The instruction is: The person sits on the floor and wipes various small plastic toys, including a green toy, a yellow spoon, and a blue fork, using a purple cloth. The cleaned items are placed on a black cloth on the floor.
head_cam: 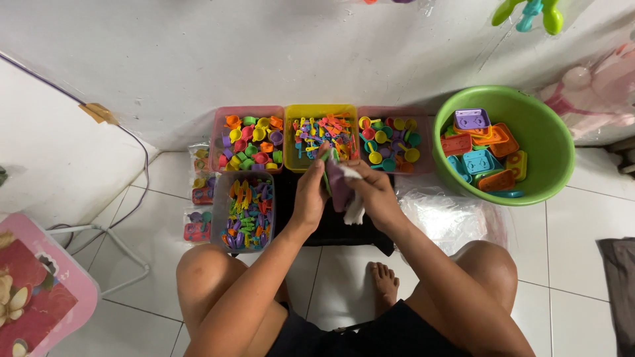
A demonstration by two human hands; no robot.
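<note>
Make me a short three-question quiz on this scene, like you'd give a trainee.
1. True or false: the green basin holds flat toy trays.
2. What do the left hand and right hand hold between them?
A. a purple piece in a clear bag
B. a yellow spoon
C. a green cup
3. What colour is the middle box in the back row?

Key:
1. True
2. A
3. Yellow

Left hand (309,192) and right hand (374,192) together, fingers curled.
</note>
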